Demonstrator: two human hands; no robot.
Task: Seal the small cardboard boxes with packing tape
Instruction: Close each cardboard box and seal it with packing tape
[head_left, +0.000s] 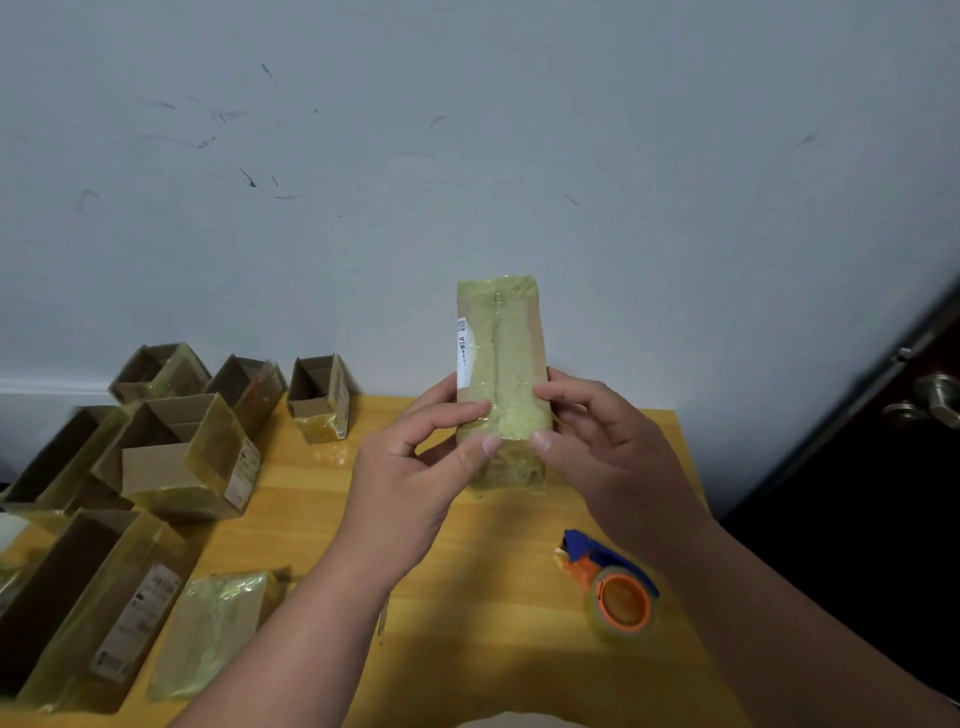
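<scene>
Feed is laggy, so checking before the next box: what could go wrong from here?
1. Both thumbs press tape at the box's near end; the wrinkled film could crease or lift.
2. The box is held off the table by left hand and right hand alone; it could slip.

The yellow wooden table (519, 545) carries open cardboard boxes (187, 462) and a tape dispenser (613, 587).
</scene>
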